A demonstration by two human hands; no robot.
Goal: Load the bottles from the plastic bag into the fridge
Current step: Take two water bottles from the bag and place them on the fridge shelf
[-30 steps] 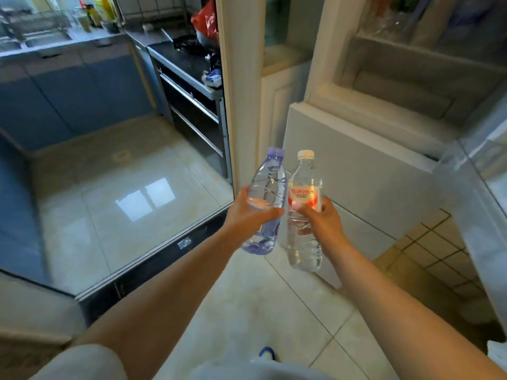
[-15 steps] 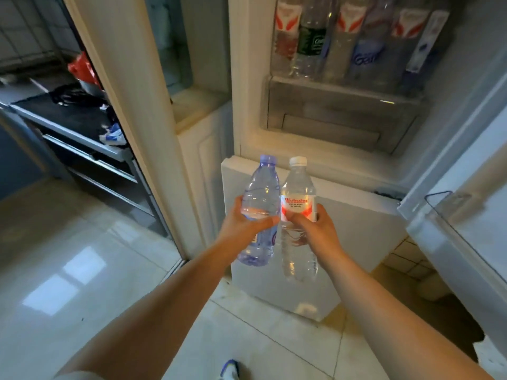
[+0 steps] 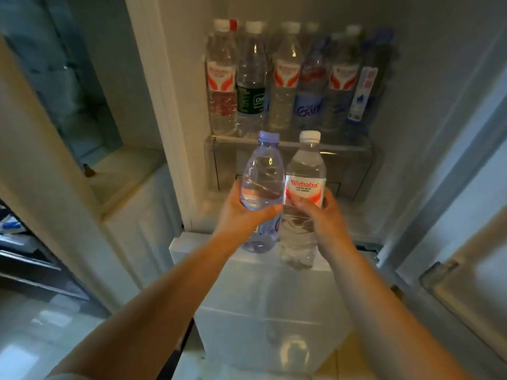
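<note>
Bottles are what I'm loading: my left hand (image 3: 241,212) grips a clear plastic bottle with a violet cap (image 3: 262,187), my right hand (image 3: 319,215) grips a clear plastic bottle with a white cap and red label (image 3: 304,187), both upright, touching side by side, near the open white fridge (image 3: 274,270). On the far glass shelf (image 3: 343,145) a row of clear water bottles (image 3: 282,78) already stands, so I judge loading well underway; these two remain. The plastic bag is out of view. The red label reads roughly "Wahaha"; a blue label behind shows "Gan".
</note>
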